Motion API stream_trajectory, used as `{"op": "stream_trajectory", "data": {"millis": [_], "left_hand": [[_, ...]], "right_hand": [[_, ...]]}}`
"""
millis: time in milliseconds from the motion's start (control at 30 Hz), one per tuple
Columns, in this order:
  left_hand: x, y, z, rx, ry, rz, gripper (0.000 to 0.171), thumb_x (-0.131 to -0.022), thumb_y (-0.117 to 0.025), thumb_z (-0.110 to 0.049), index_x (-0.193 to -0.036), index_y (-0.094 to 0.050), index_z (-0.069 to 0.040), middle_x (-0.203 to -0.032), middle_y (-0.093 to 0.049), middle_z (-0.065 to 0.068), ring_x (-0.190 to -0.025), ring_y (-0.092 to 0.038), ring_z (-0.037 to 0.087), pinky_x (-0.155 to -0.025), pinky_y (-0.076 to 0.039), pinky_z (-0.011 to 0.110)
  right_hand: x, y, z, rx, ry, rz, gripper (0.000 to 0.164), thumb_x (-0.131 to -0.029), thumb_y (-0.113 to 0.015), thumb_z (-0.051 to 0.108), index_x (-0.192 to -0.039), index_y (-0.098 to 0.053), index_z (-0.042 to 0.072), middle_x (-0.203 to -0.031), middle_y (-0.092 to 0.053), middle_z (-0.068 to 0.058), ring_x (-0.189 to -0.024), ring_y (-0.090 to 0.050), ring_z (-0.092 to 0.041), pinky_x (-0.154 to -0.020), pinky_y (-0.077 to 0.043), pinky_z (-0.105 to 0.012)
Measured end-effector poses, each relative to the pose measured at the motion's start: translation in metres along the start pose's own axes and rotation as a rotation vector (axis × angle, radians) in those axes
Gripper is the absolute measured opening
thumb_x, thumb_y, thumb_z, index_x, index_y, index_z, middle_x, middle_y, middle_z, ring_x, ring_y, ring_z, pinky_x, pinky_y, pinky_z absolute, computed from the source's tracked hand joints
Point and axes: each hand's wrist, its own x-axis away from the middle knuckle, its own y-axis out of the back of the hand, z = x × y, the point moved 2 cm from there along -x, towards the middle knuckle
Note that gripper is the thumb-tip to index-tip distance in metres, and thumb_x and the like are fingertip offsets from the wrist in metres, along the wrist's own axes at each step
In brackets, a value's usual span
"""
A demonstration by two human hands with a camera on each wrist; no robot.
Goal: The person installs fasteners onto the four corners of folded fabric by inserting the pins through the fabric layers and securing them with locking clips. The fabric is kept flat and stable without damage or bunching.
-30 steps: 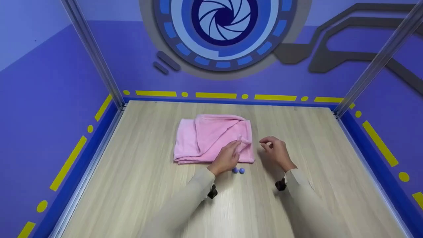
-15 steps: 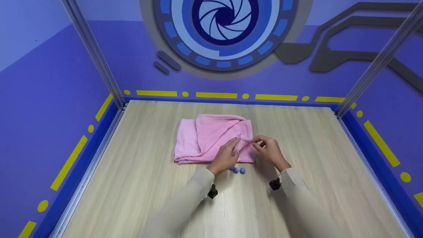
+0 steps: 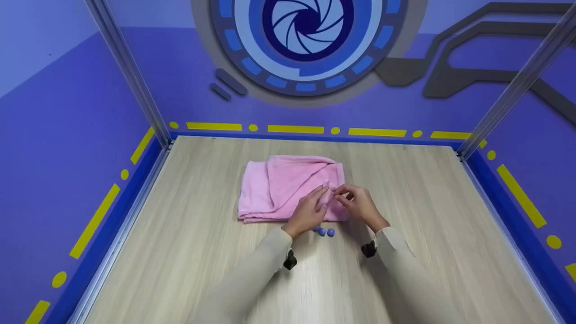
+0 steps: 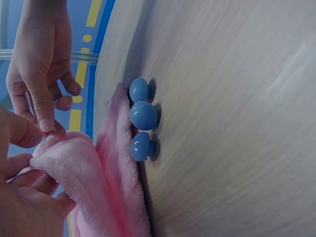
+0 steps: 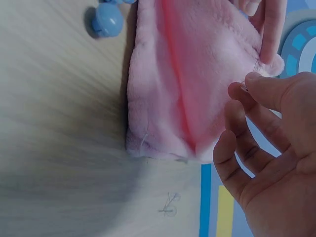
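A pink fleece blanket (image 3: 290,180) lies folded on the table, its right part raised in a fold. My left hand (image 3: 306,215) grips that raised edge, the cloth (image 4: 69,160) between thumb and fingers. Close beside it, my right hand (image 3: 361,207) pinches a tiny shiny pin-like piece (image 5: 244,87) between thumb and forefinger. Its tip end is right at the cloth, mostly hidden by the fingertips. Three blue mushroom-shaped caps (image 4: 144,115) stand in a row along the blanket's near edge.
Small clear pieces with thin pins (image 5: 169,205) lie on the wooden table (image 3: 202,252) beyond the blanket's right edge. Blue-purple panels (image 3: 81,162) with metal posts (image 3: 130,76) border the table at the back and both sides.
My right hand has moved left from beside the blanket to the raised fold, its fingertips now at the cloth. The left hand stays nearly still, holding the fold.
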Motion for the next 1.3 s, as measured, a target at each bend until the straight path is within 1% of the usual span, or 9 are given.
{"op": "stream_trajectory", "data": {"millis": [133, 367, 467, 633, 733, 867, 933, 1200, 1300], "left_hand": [[-0.0001, 0.0006, 0.0001, -0.003, 0.001, 0.003, 0.059, -0.089, -0.059, 0.002, -0.148, -0.049, 0.006, -0.154, -0.049, 0.017, -0.136, -0.052, 0.024, -0.116, -0.039, 0.037], [-0.0006, 0.0008, 0.0001, 0.001, 0.005, 0.01, 0.061, -0.09, -0.06, 0.001, -0.149, -0.049, 0.004, -0.154, -0.049, 0.015, -0.117, -0.058, 0.027, -0.108, -0.046, 0.036], [-0.0004, 0.0013, -0.0006, 0.012, 0.007, 0.013, 0.062, -0.09, -0.06, 0.002, -0.15, -0.048, 0.002, -0.154, -0.049, 0.015, -0.118, -0.058, 0.025, -0.108, -0.045, 0.036], [0.0003, 0.0018, -0.0012, 0.02, 0.007, 0.015, 0.062, -0.09, -0.061, 0.002, -0.15, -0.048, 0.002, -0.155, -0.048, 0.015, -0.132, -0.053, 0.02, -0.114, -0.041, 0.036], [0.0004, 0.0018, -0.0012, 0.015, -0.001, 0.011, 0.063, -0.09, -0.061, 0.002, -0.151, -0.048, 0.001, -0.155, -0.048, 0.015, -0.132, -0.054, 0.022, -0.115, -0.041, 0.036], [0.001, 0.0022, -0.0015, 0.01, -0.004, 0.013, 0.065, -0.089, -0.061, 0.001, -0.152, -0.046, -0.001, -0.155, -0.049, 0.015, -0.116, -0.059, 0.026, -0.107, -0.046, 0.035], [0.0015, 0.0024, -0.0017, 0.005, -0.001, 0.015, 0.066, -0.089, -0.061, 0.001, -0.153, -0.046, -0.003, -0.155, -0.048, 0.014, -0.108, -0.06, 0.026, -0.102, -0.048, 0.034], [0.0024, 0.0031, -0.0036, 0.022, 0.004, 0.031, 0.064, -0.09, -0.06, 0.002, -0.152, -0.047, -0.001, -0.156, -0.047, 0.017, -0.113, -0.058, 0.028, -0.101, -0.047, 0.035], [0.0021, 0.0034, -0.0043, 0.021, 0.004, 0.038, 0.064, -0.09, -0.06, 0.002, -0.152, -0.047, -0.001, -0.156, -0.047, 0.016, -0.114, -0.058, 0.028, -0.105, -0.046, 0.034]], "right_hand": [[-0.0005, -0.0014, 0.0016, 0.005, 0.001, 0.006, 0.007, -0.096, -0.072, 0.008, -0.1, -0.077, 0.01, -0.098, -0.075, -0.004, -0.081, -0.067, -0.019, -0.071, -0.056, -0.029], [-0.0017, -0.0028, 0.0018, 0.017, 0.013, 0.017, 0.006, -0.096, -0.072, 0.009, -0.1, -0.076, 0.009, -0.097, -0.074, -0.004, -0.083, -0.066, -0.02, -0.072, -0.056, -0.031], [-0.002, -0.0042, 0.0009, 0.026, 0.02, 0.018, 0.006, -0.096, -0.072, 0.009, -0.1, -0.077, 0.009, -0.097, -0.075, -0.004, -0.083, -0.066, -0.02, -0.073, -0.056, -0.032], [-0.002, -0.0062, -0.0003, 0.02, 0.033, 0.003, 0.008, -0.095, -0.072, 0.008, -0.103, -0.075, 0.01, -0.097, -0.075, -0.004, -0.083, -0.067, -0.018, -0.072, -0.057, -0.03], [-0.0024, -0.0069, -0.001, 0.0, 0.035, -0.016, 0.02, -0.095, -0.073, 0.006, -0.114, -0.069, 0.007, -0.096, -0.076, -0.005, -0.078, -0.067, -0.018, -0.067, -0.055, -0.027], [-0.0033, -0.0073, -0.0005, -0.008, 0.053, -0.042, 0.045, -0.093, -0.075, 0.005, -0.134, -0.057, 0.003, -0.092, -0.077, -0.008, -0.069, -0.067, -0.018, -0.06, -0.054, -0.025], [-0.0037, -0.0075, 0.0012, 0.006, 0.065, -0.046, 0.052, -0.092, -0.076, 0.005, -0.139, -0.055, 0.003, -0.09, -0.077, -0.009, -0.068, -0.066, -0.018, -0.06, -0.054, -0.025], [-0.0042, -0.0093, 0.0051, 0.019, 0.044, -0.024, 0.05, -0.092, -0.076, 0.006, -0.139, -0.057, 0.005, -0.093, -0.076, -0.01, -0.072, -0.064, -0.018, -0.061, -0.053, -0.024], [-0.0042, -0.01, 0.0063, 0.021, 0.038, -0.022, 0.048, -0.093, -0.075, 0.005, -0.138, -0.059, 0.006, -0.094, -0.076, -0.01, -0.072, -0.065, -0.019, -0.062, -0.053, -0.024]]}}
